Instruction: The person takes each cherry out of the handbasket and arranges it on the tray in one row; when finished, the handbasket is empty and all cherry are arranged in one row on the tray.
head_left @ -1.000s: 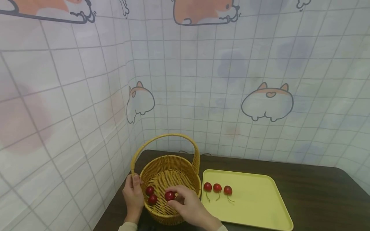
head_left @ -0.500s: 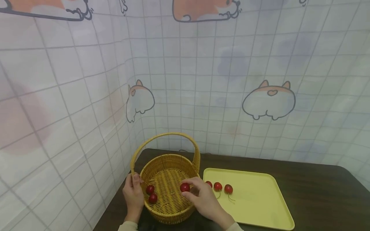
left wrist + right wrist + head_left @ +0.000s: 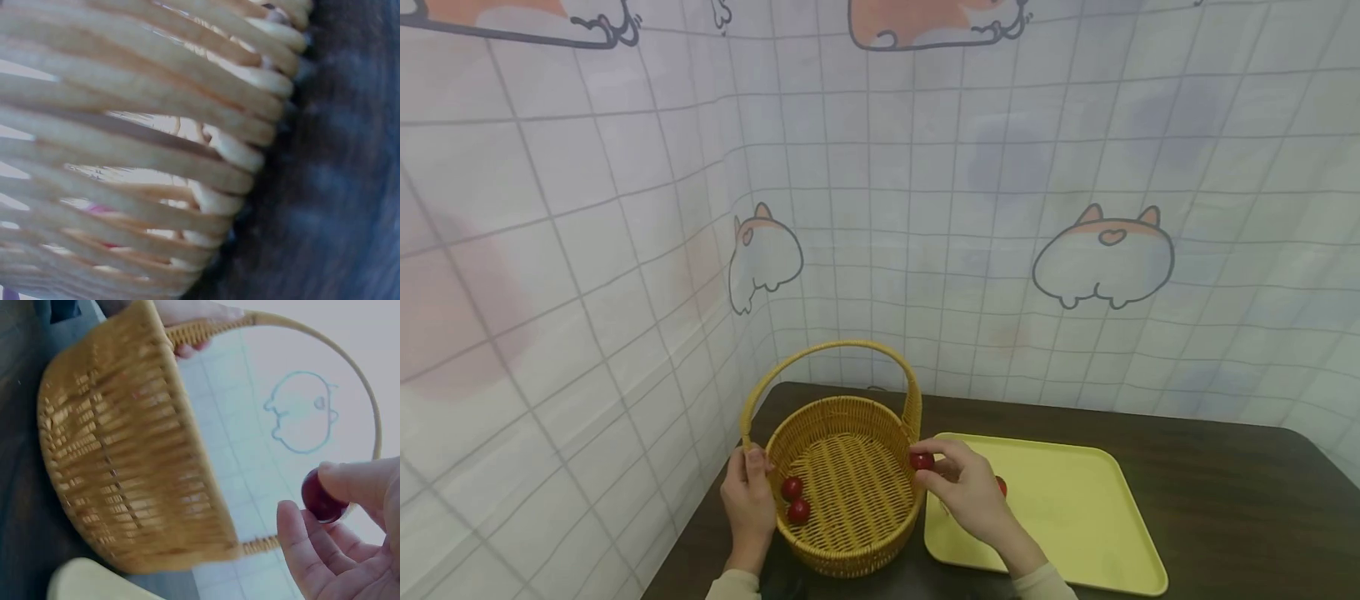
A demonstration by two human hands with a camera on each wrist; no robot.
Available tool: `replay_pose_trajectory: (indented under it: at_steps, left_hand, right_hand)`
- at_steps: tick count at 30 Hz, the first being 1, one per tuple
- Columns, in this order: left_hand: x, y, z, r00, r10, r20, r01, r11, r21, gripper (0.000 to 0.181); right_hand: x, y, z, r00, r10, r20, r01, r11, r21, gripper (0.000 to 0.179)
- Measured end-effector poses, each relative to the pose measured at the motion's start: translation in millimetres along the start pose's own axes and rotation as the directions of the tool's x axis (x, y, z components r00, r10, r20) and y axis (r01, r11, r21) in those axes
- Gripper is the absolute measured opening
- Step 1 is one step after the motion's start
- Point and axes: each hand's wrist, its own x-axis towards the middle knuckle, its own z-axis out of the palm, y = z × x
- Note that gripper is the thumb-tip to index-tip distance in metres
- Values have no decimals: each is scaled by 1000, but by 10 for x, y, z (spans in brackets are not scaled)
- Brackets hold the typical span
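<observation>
My left hand grips the yellow wicker basket at its left side, where the arched handle meets the rim. Close-up weave of the basket wall fills much of the left wrist view. Between thumb and fingers, my right hand pinches a dark red cherry at the basket's right rim. The right wrist view shows this cherry held up beside the basket. Two more cherries lie inside the basket against its left wall. Another cherry on the yellow tray peeks out from behind my right hand.
The yellow tray lies directly right of the basket on a dark wooden table. A white gridded curtain with cartoon dogs hangs behind and on the left.
My right hand has moved right with the cherry, from over the basket's inside to its right rim, now covering most of the tray's cherries. The left hand keeps its grip.
</observation>
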Motion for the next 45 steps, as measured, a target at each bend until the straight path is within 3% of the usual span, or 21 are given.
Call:
replay_pose_trajectory:
  at_steps: [5,11,17,23,25,32,39,45]
  left_hand:
    - [6,1,7,1000,-5,12,5,1000,-1,29]
    - [9,-9,2,1000,-5,18,5,1000,-4,29]
    - [3,9,-1,1000,7,16,-7,1000,10,30]
    - [1,-5,-4,1000,1,18,-1,1000,10,31]
    - [-3,-86,5,1000,6,17,-6,1000,4,30]
    - [-16,-386,27,1000,4,18,-4,1000,-4,26]
    - [-15,-401,19,1000,9,18,-9,1000,-26,27]
    - [-23,-415,19,1000,-1,18,2,1000,-9,26]
  right_hand:
    - [-2,17,-186,1000,14,-22,-14,1000,-5,29]
    - [-17,63,-414,987,123,-106,-132,988,-83,35]
    - [-52,177,-660,969,156,-189,-187,969,-163,36]
    - [-97,345,-869,946,197,-255,-263,930,-257,36]
    - [-121,409,-925,939,213,-270,-291,911,-294,36]
    - [-230,608,-1087,935,276,-224,-343,867,-362,36]
    - [-310,701,-1173,928,334,-165,-373,840,-395,32]
    - [-337,776,-1189,909,391,-147,-416,816,-402,29]
